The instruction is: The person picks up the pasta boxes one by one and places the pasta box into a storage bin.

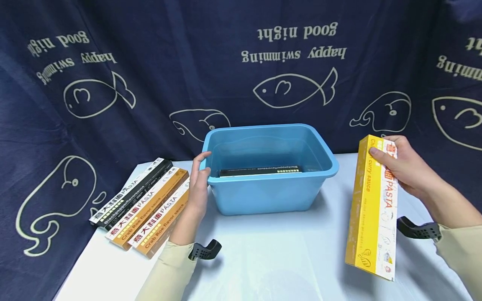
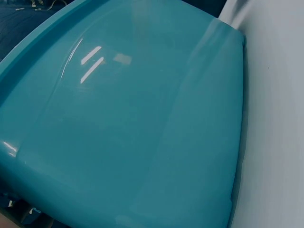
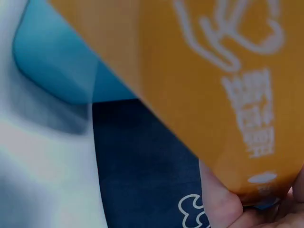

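Observation:
My right hand [image 1: 408, 165] grips a yellow and white pasta box [image 1: 370, 209] near its upper end, thumb on the front. The box is tilted above the table, to the right of a blue plastic tub [image 1: 267, 196]. In the right wrist view its orange-looking face [image 3: 190, 85] fills much of the picture, with fingertips at the lower end. My left hand [image 1: 197, 190] holds the tub's left rim, fingertips at the edge. Inside the tub lies a black pasta box [image 1: 260, 170], partly hidden by the front wall. The tub's side [image 2: 128, 114] fills the left wrist view.
Left of the tub, a black and white pasta box [image 1: 132, 194] and two orange and white crab roe pasta boxes [image 1: 148, 209] lie side by side; my left arm overlaps the nearest. A pale cloth covers the table [image 1: 256, 259]. Behind hangs a dark blue curtain [image 1: 211, 62] with fish drawings.

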`<move>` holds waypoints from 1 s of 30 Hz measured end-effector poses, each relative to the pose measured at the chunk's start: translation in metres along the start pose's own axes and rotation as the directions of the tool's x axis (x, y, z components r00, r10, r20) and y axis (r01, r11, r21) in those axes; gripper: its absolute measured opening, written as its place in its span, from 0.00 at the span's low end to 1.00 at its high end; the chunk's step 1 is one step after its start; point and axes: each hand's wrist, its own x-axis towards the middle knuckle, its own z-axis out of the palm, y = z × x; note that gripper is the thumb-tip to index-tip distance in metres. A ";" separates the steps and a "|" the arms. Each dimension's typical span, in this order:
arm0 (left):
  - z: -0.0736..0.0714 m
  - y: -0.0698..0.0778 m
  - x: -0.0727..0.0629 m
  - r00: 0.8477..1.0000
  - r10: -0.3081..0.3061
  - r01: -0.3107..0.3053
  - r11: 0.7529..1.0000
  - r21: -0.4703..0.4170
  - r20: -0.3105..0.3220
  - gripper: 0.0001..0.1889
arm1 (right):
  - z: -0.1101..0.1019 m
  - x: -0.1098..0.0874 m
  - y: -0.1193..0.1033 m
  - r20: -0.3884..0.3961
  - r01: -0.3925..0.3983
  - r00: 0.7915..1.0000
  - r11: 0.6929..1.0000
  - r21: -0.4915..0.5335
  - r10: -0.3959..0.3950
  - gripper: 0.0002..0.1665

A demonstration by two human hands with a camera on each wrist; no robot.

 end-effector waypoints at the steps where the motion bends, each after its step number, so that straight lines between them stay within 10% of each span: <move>1: 0.000 0.000 0.000 1.000 -0.001 0.001 1.000 0.002 0.000 0.26 | -0.001 0.000 -0.001 0.017 0.011 1.000 0.999 0.045 -0.012 0.06; 9: -0.001 -0.002 0.000 1.000 0.004 -0.004 1.000 0.006 -0.005 0.27 | -0.004 -0.004 -0.017 -0.183 -0.173 0.967 0.984 0.029 0.175 0.11; 14: -0.001 -0.002 0.001 1.000 0.006 -0.006 1.000 0.008 -0.010 0.26 | 0.000 -0.007 -0.028 -0.277 -0.165 0.936 0.966 0.200 0.217 0.16; 30: 0.000 -0.003 0.001 1.000 0.014 -0.014 1.000 0.011 -0.004 0.27 | 0.006 0.004 -0.033 -0.221 -0.117 0.932 0.815 0.568 0.288 0.14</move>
